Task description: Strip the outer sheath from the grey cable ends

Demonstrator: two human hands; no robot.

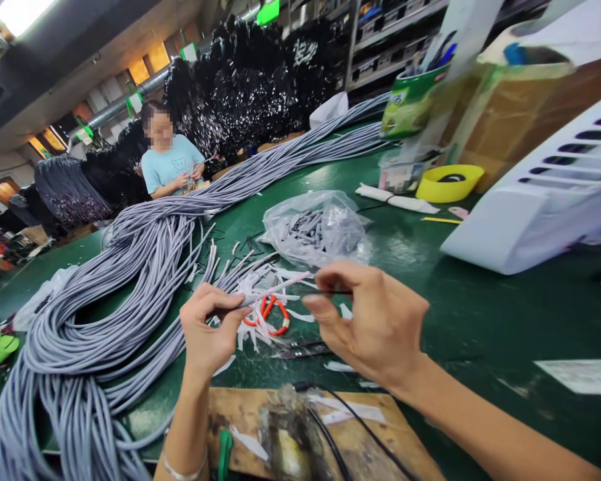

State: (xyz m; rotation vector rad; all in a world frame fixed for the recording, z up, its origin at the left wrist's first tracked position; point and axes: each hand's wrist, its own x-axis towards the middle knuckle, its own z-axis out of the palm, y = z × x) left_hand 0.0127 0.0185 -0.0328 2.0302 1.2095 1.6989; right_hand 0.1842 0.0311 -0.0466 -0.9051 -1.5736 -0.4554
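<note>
At the near edge of the green bench (481, 314) lies a wooden board (360, 434) with black wires across it, and just above it the left hand (208, 331) pinches the end of a grey cable (268, 292) while the right hand (373, 321) is closed on a thin dark tool (325, 292) meeting that cable end. Beneath the hands lie orange-handled scissors (273, 315) among white scraps, with a clear plastic bag (315, 227) of grey pieces further in. A thick bundle of grey cables (145, 267) sweeps along the left side toward the far edge, where another person (170, 160) in a light blue shirt sits working; a yellow bowl (448, 182) sits at the far right.
</note>
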